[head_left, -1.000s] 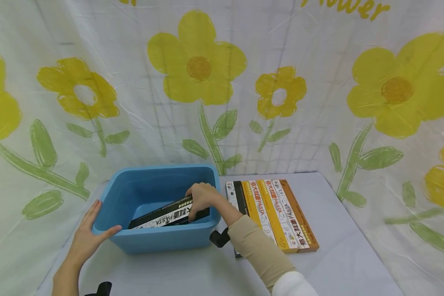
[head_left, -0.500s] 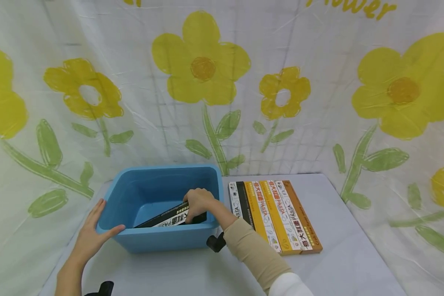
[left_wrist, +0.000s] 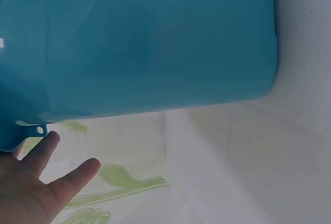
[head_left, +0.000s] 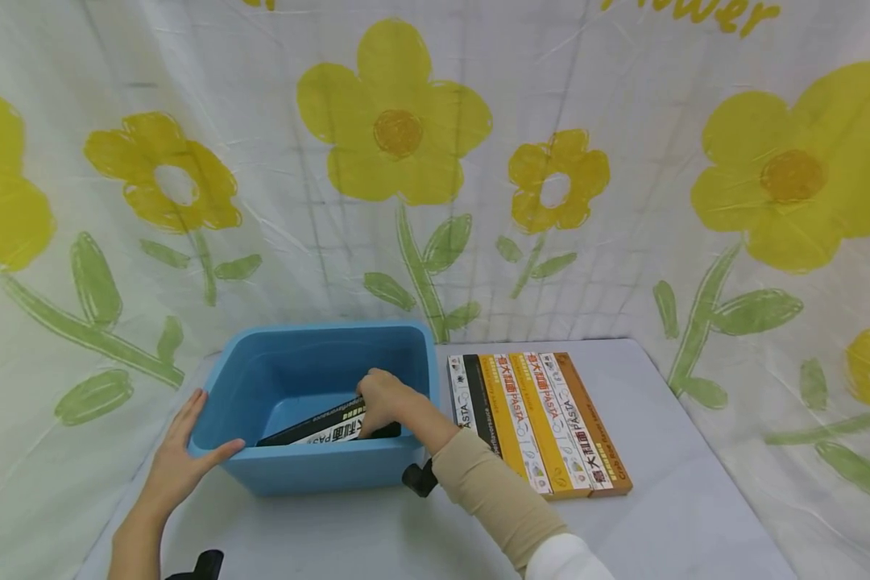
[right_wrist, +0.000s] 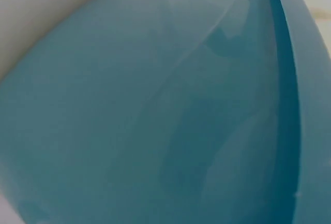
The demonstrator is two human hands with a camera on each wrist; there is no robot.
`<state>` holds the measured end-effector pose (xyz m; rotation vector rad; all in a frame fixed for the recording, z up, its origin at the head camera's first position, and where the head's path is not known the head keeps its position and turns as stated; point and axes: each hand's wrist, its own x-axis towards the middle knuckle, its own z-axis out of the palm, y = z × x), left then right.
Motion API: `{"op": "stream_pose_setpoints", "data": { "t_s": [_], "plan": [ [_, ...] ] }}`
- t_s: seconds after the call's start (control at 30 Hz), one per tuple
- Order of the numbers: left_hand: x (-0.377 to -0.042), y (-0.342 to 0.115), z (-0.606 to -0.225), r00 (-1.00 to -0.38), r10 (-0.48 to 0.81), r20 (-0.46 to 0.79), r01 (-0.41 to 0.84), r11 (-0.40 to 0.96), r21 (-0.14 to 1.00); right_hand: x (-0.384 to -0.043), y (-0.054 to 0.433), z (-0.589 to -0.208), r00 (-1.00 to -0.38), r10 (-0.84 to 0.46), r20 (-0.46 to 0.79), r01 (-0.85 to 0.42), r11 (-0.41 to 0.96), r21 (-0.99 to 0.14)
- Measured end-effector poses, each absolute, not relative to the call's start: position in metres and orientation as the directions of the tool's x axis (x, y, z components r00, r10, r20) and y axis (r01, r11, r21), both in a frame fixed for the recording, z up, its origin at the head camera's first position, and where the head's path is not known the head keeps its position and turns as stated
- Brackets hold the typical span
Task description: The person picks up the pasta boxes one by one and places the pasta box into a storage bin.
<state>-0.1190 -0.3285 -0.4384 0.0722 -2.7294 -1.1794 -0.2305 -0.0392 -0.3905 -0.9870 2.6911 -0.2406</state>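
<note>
A blue plastic bin point(head_left: 319, 474) stands on the table, and a black-and-white pasta box point(head_left: 328, 428) lies in it at a slant along the front wall. My right hand point(head_left: 390, 403) reaches over the right side of the bin and grips this box near its right end; the fingertips on the far side are hidden. Spread at the left front corner, my left hand point(head_left: 177, 466) touches the rim with straight fingers, its thumb on the front edge. The left wrist view has the left hand point(left_wrist: 36, 182) under the rim; the right wrist view is filled by the bin's wall point(right_wrist: 129, 105).
Several pasta boxes lie side by side right of the bin: a black-and-white one point(head_left: 467, 395), yellow ones point(head_left: 536, 411) and a brown one point(head_left: 594, 427). A white table cover point(head_left: 681, 483) lies beneath everything. Behind hangs a curtain point(head_left: 275, 242) with yellow flowers.
My right hand has moved lower into the bin with the pasta box, so less of the box shows above the front rim. The left hand stays at its corner.
</note>
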Motion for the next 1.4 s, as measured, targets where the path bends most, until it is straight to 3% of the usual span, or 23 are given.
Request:
{"op": "stream_pose_setpoints", "data": {
  "t_s": [0.27,0.6,1.03,1.4],
  "plan": [
    [-0.12,-0.329,-0.439,-0.985,-0.121,0.124,0.005,0.696,0.718,-0.227,-0.039,-0.39,-0.772,-0.615,-0.163,-0.605,0.789,-0.111],
    [-0.119,-0.329,-0.438,-0.986,-0.121,0.114,-0.002,0.695,0.719,-0.233,-0.029,-0.391,-0.711,-0.646,-0.278,-0.567,0.761,-0.316],
    [-0.12,-0.33,-0.441,-0.986,-0.12,0.119,0.003,0.693,0.72,-0.232,-0.023,-0.404,-0.728,-0.575,-0.374,-0.503,0.818,-0.278],
    [-0.12,-0.329,-0.439,-0.983,-0.114,0.142,0.023,0.695,0.719,-0.229,-0.002,-0.382,-0.759,-0.643,-0.101,-0.491,0.667,-0.56]
  ]
}}
